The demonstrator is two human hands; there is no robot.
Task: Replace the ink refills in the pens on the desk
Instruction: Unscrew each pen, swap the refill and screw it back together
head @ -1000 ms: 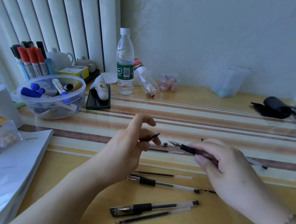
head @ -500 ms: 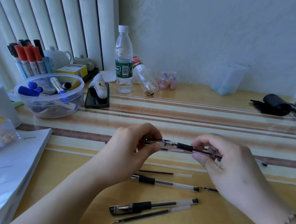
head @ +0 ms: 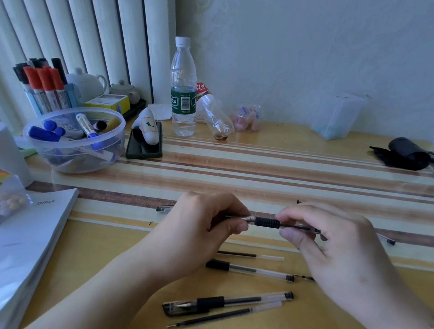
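A clear gel pen with a black rubber grip (head: 267, 222) is held level above the desk between both hands. My left hand (head: 201, 229) pinches its tip end, and my right hand (head: 335, 242) grips the barrel just behind the grip. On the desk below lie a loose refill (head: 251, 255), a pen without cap (head: 249, 269), a capped pen (head: 226, 303) and another loose refill (head: 223, 316). A pen cap (head: 164, 208) pokes out left of my left hand.
A clear bowl of markers (head: 75, 137) and a marker cup (head: 43, 86) stand at the left. A stack of books (head: 11, 250), a phone (head: 145, 144), a water bottle (head: 183, 89), a black pouch (head: 405, 153) and a clear box (head: 334, 117) ring the desk.
My left hand brought the small tip piece to the pen's front end and closed on it. Both hands came together and now hold the pen level.
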